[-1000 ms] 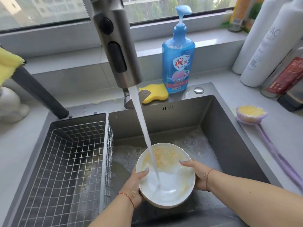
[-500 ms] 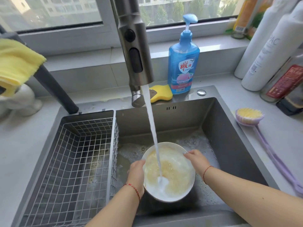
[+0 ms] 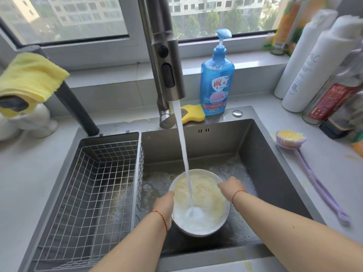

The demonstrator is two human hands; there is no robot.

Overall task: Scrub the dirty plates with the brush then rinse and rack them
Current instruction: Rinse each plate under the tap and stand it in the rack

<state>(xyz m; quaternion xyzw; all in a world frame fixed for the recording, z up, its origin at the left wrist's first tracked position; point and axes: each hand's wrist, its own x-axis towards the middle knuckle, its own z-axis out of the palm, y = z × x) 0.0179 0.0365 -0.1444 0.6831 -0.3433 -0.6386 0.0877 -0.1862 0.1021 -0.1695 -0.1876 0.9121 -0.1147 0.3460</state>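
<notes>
Both hands hold one white plate (image 3: 198, 228) over the sink (image 3: 275, 173): left hand (image 3: 164, 205) grips the left rim w/ fingers curled around the edge, right hand (image 3: 231, 188) grips the far-right rim, its fingers bent over the edge. Each wrist has a thin red string. Plate is round, deep like a shallow bowl, and tilted so the near side is lower. Its inside is covered w/ yellowish film on the far and middle part, and white foamy water collects at the near bottom. Water stream (image 3: 183, 154) falls from the faucet head (image 3: 167, 61) and hits the plate inside, near its low side, between the two hands. Plate is in the right part of the sink, above a wet bottom w/ bubbles and dirty water. Wire rack (image 3: 92, 185) sits in the left part of the sink, just beside the left hand, nothing inside it. Brush (image 3: 290, 138) w/ purple handle and yellow bristles lies on the counter (image 3: 334, 183) at right, well apart from the hands. At the far edge of the sink stand a blue soap bottle (image 3: 217, 79) and a yellow sponge (image 3: 193, 112). Yellow cloth (image 3: 29, 77) hangs at far left.
</notes>
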